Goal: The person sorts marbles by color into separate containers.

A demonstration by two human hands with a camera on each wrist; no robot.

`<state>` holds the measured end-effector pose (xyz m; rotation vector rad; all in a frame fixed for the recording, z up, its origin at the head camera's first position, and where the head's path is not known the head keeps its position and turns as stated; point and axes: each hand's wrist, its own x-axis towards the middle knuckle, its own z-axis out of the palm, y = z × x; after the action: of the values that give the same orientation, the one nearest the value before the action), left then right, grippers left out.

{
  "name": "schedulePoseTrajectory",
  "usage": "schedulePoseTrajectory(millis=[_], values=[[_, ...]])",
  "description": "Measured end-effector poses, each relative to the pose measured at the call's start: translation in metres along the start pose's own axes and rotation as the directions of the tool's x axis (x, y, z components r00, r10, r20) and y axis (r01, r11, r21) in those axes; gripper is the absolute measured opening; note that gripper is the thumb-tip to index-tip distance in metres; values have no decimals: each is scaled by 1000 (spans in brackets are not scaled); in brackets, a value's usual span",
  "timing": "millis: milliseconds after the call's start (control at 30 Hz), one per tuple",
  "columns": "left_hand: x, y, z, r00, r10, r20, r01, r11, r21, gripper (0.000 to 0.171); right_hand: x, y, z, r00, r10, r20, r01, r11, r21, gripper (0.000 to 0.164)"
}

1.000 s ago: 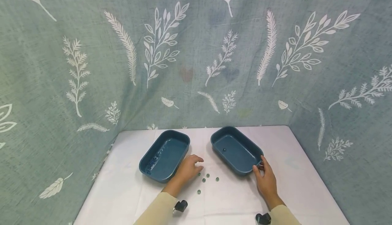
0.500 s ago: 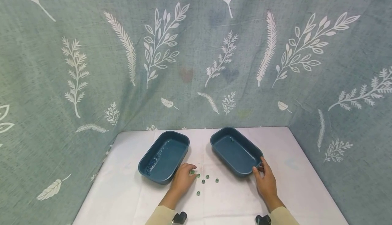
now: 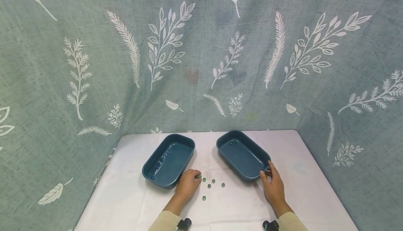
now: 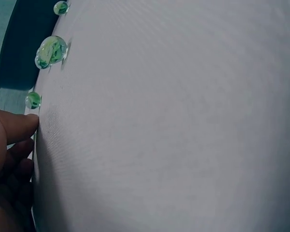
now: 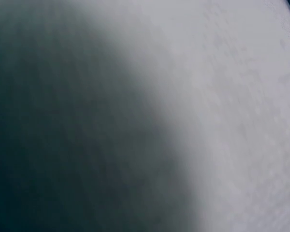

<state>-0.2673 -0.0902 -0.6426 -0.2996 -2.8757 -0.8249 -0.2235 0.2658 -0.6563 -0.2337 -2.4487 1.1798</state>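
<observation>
In the head view my left hand [image 3: 188,185] is low over the cloth beside the left dish, pinching a green glass marble [image 3: 199,177] between thumb and fingertips. Several more green marbles [image 3: 213,181] lie loose to its right. The left wrist view shows the thumb [image 4: 24,126] close to a clear marble with green swirls [image 4: 33,100]; the other fingers curl below. My right hand [image 3: 273,185] grips the near right corner of a dark blue dish [image 3: 248,178], thumb and fingers at its rim. One green marble [image 3: 231,143] sits inside, near the far end.
A matching blue dish [image 3: 176,164] stands on the left, with several dark blue marbles [image 3: 155,170] along its left side. White cloth [image 3: 239,206] covers the table. Leaf-patterned fabric [image 3: 201,66] hangs around its back and sides. The right wrist view is mostly blurred.
My left hand has drawn back left toward the loose marbles, and its fingertips have closed on one. The marble in the right dish has rolled toward the far end. My right hand stays put.
</observation>
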Motion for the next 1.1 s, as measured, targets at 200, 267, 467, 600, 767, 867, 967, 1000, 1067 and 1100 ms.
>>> schedulePoseTrajectory(millis=[200, 267, 467, 600, 767, 867, 967, 1000, 1067, 1100], values=[[2, 1, 0, 1000, 6, -3, -6, 1000, 15, 14, 1, 0, -1, 1000, -7, 3, 7, 1000, -8, 64], [2, 1, 1, 1000, 13, -6, -13, 1000, 21, 13, 1, 0, -1, 1000, -7, 2, 7, 1000, -12, 65], [0, 3, 1, 1000, 1, -1, -1, 1000, 9, 14, 0, 1, -1, 1000, -8, -6, 8, 1000, -5, 65], [-2, 3, 1, 1000, -13, -2, 13, 1000, -11, 14, -1, 2, -1, 1000, -16, -7, 16, 1000, -4, 64], [-4, 4, 1, 999, 18, -29, -19, 999, -41, 15, -1, 2, -2, 1000, -21, -8, 21, 1000, -5, 64], [-3, 6, -1, 998, 50, -43, -52, 997, -59, 16, -1, 2, -2, 1000, -21, -8, 21, 1000, -6, 64], [-1, 10, -5, 997, 59, -43, -62, 995, -73, 17, 0, 2, -2, 1000, -14, -5, 14, 1000, -6, 64], [0, 12, -6, 997, 58, -40, -61, 995, -74, 17, 1, 2, -2, 1000, -11, -3, 11, 1000, -6, 64], [1, 14, -8, 998, 60, -31, -62, 995, -83, 17, 2, 1, -1, 1000, 0, 2, 0, 1000, -5, 65], [1, 16, -10, 998, 64, -30, -66, 994, -86, 17, 2, 1, 0, 1000, 7, 4, -7, 1000, -6, 65]])
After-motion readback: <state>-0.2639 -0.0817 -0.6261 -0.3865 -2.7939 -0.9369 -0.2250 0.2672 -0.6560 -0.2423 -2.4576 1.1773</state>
